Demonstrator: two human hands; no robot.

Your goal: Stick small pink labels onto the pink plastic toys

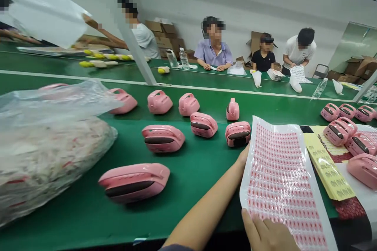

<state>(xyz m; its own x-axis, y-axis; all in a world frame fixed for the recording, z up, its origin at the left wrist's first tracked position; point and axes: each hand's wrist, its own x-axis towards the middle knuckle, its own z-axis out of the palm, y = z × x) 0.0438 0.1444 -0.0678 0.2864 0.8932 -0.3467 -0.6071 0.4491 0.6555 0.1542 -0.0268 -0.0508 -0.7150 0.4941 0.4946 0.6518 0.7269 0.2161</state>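
- Pink-red label sheet (pixel 282 188), clear glossy backing, rows of tiny labels, held up at R end of belt, L edge bowing
- L hand (pixel 243 157) at sheet's upper L edge, fingers mostly behind it: can't tell if clamped
- R hand (pixel 265 236) at sheet's lower L edge, fingers together on front, thumb out of sight, grip unclear
- Both hands on same side, so R side of sheet unsupported
- In the way: pink plastic case (pixel 238 133) just above sheet's top edge, nearly touching
- Yellow label strips (pixel 328 166) just R of sheet
- More pink cases (pixel 340 131) piled further R
- Green conveyor belt (pixel 203 188) carries scattered cases, dark slots showing
- Big clear plastic bag (pixel 50 168) of printed material on belt, far L
- Across belt: co-worker (pixel 213 53) seated, cardboard boxes (pixel 165 33) behind
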